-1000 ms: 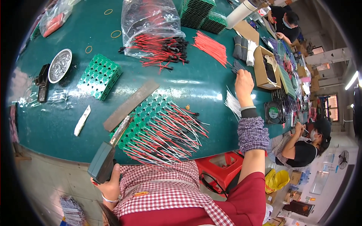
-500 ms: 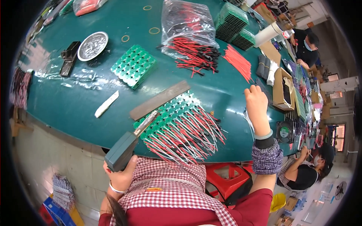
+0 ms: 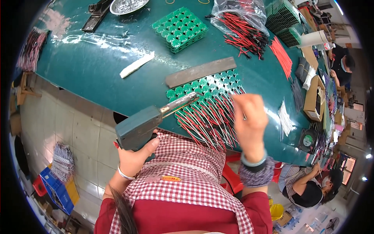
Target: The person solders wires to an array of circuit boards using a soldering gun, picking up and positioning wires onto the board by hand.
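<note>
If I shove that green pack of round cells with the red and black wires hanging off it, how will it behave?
The pack would probably slide as one stiff block, since its cells sit in a tight grid flat on the table. It looks heavy for its size, so unlikely to tip. The thin wires fan loosely over the table edge; they would likely flop and may snag on the right hand.

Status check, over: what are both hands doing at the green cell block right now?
Left hand grips soldering gun, tip on green cell block. Right hand blurred over red and black wires, grip unclear. Metal bar lies beside the block.
</note>
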`<state>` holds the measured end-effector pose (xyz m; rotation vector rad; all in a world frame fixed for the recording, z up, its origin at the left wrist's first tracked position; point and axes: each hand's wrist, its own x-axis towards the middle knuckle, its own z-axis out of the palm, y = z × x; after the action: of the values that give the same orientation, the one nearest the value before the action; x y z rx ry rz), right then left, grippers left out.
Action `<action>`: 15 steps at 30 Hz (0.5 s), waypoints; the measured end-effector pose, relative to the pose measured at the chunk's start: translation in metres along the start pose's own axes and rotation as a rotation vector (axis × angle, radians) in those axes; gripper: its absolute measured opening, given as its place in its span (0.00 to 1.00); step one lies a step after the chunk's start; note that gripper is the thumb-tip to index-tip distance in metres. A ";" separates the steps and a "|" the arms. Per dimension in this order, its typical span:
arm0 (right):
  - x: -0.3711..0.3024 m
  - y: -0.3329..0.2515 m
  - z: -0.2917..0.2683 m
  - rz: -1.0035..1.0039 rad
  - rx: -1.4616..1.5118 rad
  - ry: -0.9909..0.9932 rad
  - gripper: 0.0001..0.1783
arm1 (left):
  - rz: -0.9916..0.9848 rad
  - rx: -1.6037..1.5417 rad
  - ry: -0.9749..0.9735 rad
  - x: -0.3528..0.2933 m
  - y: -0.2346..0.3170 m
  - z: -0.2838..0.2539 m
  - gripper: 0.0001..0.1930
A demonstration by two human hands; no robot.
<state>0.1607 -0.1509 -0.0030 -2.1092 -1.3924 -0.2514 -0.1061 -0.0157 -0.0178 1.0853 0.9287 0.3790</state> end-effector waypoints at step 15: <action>-0.035 -0.038 0.050 0.010 -0.040 -0.051 0.14 | 0.411 0.360 -0.041 0.009 -0.014 0.003 0.11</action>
<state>0.1037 -0.1393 -0.0454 -2.1684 -1.4167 -0.2246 -0.1013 -0.0176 -0.0333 1.6171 0.7494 0.5359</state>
